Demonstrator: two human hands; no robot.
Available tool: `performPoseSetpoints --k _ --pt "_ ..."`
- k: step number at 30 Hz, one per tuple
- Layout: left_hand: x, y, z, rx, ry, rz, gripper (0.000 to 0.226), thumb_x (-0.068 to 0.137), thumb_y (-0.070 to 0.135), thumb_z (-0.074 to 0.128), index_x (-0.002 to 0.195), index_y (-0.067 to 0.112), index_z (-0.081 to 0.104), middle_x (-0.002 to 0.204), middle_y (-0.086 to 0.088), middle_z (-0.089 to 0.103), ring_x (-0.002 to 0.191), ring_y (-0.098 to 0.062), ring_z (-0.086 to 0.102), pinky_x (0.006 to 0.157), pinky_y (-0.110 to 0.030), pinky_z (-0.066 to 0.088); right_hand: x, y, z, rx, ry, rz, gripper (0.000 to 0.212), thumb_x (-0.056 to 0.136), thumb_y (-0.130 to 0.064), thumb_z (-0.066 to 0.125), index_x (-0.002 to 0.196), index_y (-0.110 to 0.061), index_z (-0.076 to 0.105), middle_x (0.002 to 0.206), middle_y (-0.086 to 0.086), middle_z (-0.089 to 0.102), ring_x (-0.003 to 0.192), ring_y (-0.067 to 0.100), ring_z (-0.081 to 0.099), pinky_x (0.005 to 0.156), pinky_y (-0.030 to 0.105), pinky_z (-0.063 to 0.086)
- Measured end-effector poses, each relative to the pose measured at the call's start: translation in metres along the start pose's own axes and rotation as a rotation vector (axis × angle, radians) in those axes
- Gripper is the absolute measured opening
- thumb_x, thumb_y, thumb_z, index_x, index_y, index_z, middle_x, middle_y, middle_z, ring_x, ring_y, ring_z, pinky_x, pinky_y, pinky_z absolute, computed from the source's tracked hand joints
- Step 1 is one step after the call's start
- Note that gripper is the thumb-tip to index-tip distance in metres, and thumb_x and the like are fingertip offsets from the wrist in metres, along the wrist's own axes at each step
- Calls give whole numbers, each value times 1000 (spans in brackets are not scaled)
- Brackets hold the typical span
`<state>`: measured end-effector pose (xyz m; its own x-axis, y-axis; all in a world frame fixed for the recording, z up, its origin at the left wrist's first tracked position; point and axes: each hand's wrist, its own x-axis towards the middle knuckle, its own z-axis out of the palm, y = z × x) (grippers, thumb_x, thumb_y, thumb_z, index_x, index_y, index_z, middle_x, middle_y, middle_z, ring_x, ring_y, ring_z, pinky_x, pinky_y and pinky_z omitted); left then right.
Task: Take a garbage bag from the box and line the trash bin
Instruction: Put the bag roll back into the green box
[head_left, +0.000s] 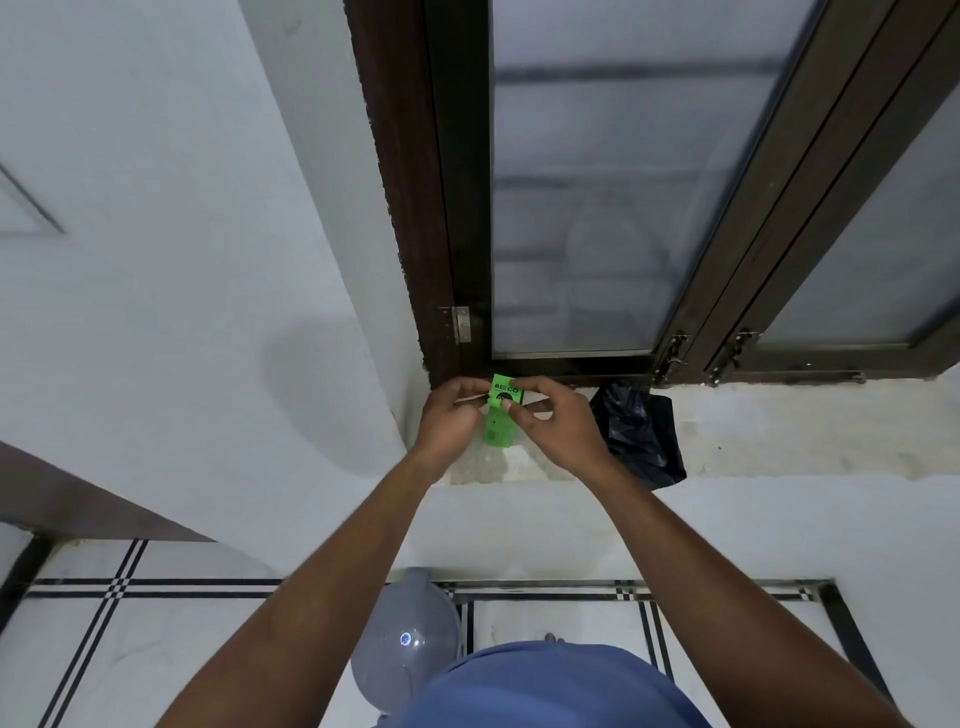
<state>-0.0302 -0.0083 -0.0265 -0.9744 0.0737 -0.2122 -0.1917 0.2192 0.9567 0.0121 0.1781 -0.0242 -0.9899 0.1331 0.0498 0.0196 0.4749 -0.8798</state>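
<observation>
Both hands — left hand (451, 415), right hand (558, 421) — pinch the green box (503, 410) with curled fingers.

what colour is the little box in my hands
Bright green box with black print, shown in the head view.

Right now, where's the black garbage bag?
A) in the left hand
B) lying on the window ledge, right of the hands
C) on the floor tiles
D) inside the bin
B: the black garbage bag lies on the window ledge right of the hands, while the left hand and right hand both hold the green box.
</observation>
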Motion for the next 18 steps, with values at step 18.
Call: performPoseSetpoints --k 18 --pt "-25 -33 54 260 209 370 46 93 30 90 133 15 73 127 -3 74 112 -22 71 96 -40 62 17 -2 -33 34 -85 175 41 93 -35 89 129 -28 71 114 -16 74 107 8 73 78 34 67"
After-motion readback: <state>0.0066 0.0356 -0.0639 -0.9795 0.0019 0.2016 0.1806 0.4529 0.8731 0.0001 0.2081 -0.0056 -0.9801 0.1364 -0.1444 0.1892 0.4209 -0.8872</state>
